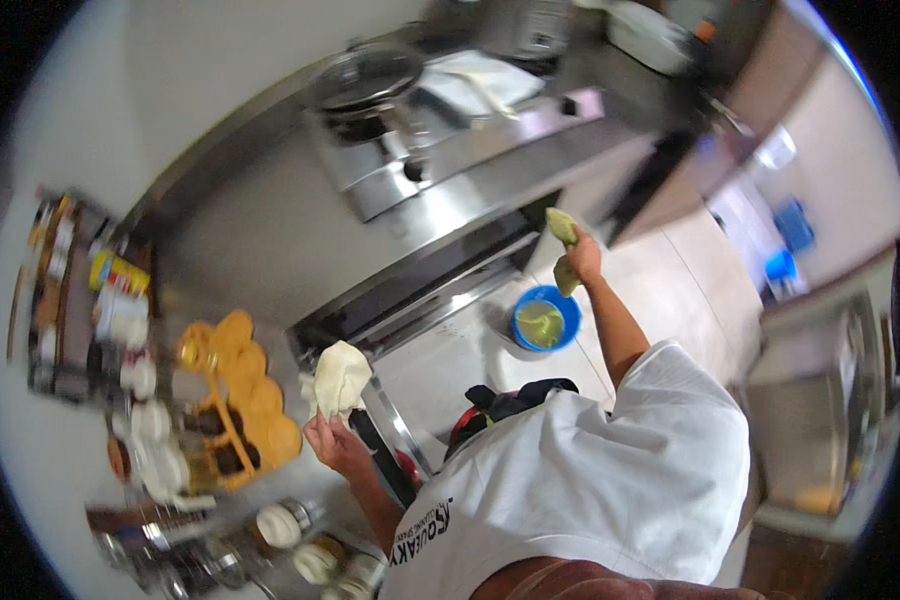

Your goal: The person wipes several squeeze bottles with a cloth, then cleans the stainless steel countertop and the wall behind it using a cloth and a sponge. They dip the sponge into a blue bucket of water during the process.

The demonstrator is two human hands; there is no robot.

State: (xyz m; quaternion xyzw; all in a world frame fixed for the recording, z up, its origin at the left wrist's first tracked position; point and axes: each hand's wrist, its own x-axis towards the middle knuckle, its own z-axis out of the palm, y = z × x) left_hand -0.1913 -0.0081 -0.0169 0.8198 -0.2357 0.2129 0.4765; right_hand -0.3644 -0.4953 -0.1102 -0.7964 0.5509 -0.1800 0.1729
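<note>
My left hand (335, 444) pinches a cream-coloured cloth (342, 377) at the counter's corner, beside a dark drawer edge. My right hand (586, 256) is closed round the middle of a yellow-green cloth (562, 225), whose ends stick out on both sides of the fist. Below that hand, a blue bucket (546, 318) stands on the tiled floor, with yellowish liquid and what looks like a cloth inside.
On the steel counter (262, 202) stand a stove (375, 176) with a glass-lidded pot (367, 79), an orange rack (266, 397) and several jars (279, 525). A spice shelf (67, 292) is at the left. More blue containers (793, 225) lie at the far right.
</note>
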